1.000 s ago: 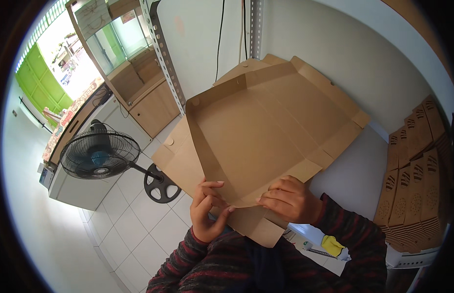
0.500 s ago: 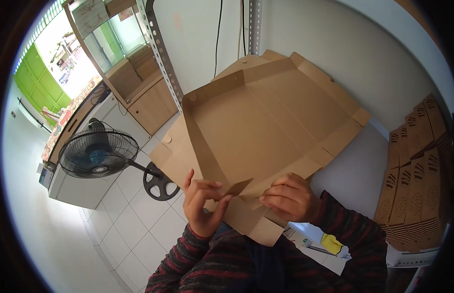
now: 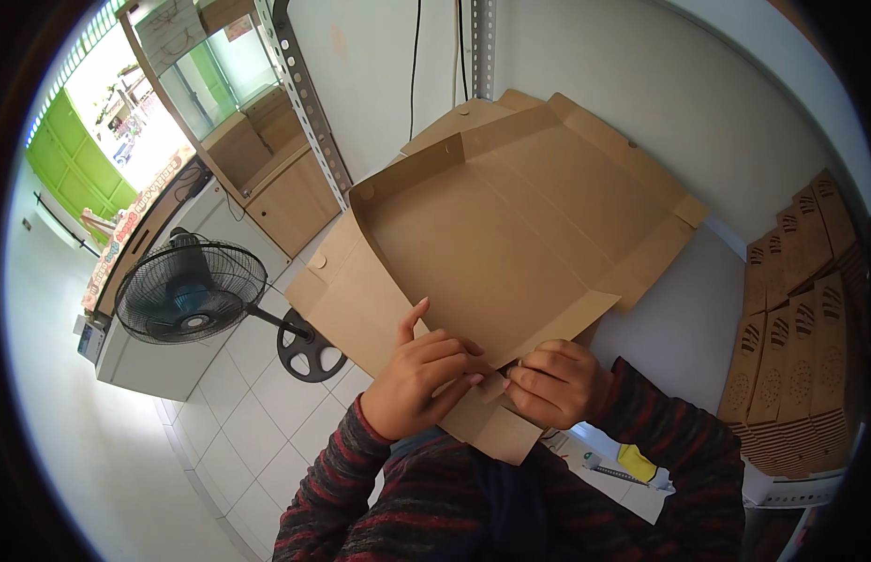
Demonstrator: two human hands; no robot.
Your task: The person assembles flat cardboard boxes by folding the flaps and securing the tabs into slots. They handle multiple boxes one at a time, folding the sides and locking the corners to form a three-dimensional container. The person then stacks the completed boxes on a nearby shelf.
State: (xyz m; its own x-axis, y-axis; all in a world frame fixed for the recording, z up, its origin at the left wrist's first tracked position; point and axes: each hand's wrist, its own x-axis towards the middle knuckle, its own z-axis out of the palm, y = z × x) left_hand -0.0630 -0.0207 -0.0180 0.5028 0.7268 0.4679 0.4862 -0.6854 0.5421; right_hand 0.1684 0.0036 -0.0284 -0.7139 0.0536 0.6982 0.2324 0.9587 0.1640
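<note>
A large brown cardboard box [image 3: 491, 234], partly folded, lies tilted across the table in front of me. Its far left wall stands up, while flaps on the far right side spread outward. At the near corner my left hand [image 3: 428, 379] pinches the cardboard, its index finger raised. Close beside it, my right hand [image 3: 559, 382] has its fingers curled tightly on the near wall of the same box. A loose near flap [image 3: 512, 438] hangs below both hands toward my body. The fingers hide the exact fold where the pieces meet.
Beneath the box lie more flat cardboard sheets [image 3: 337, 286]. Stacked folded boxes [image 3: 782, 365] with dark prints stand on the right. A black standing fan [image 3: 192, 290] is on the tiled floor to the left, near a wooden glass cabinet [image 3: 253, 140]. A perforated metal post [image 3: 304, 94] rises behind.
My left hand has moved right, closer to my right hand, bringing the corner flap inward. The near wall of the box now stands more upright.
</note>
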